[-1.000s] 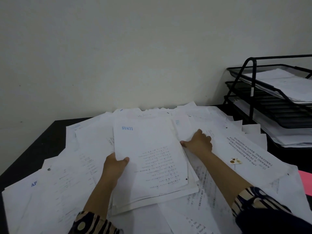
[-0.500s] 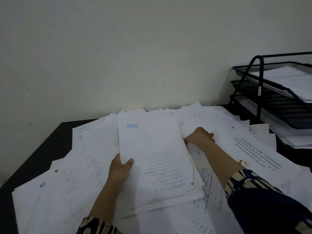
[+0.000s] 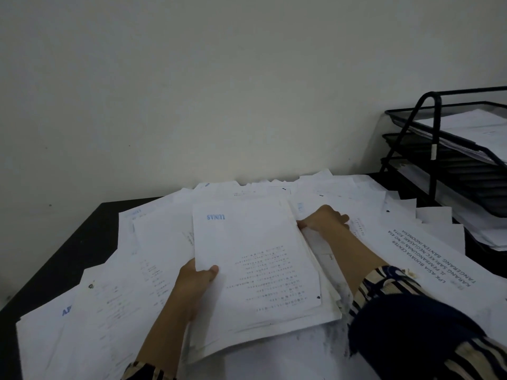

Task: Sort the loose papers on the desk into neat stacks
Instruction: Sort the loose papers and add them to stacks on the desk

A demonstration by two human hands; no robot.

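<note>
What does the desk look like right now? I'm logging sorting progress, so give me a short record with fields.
left hand: left hand grips the near left edge of the gathered stack, thumb on top
right hand: right hand holds the stack's far right edge
top sheet: blue stamp, seen upside down
loose papers: loose papers spread unsorted over the black desk
paper tray: black tiered tray at right, holding sheets

Since a second ago the gathered stack of papers (image 3: 258,267) sits squarer, its lower sheets fanning out less, while the right hand (image 3: 325,220) shifts farther up its right edge.
</note>
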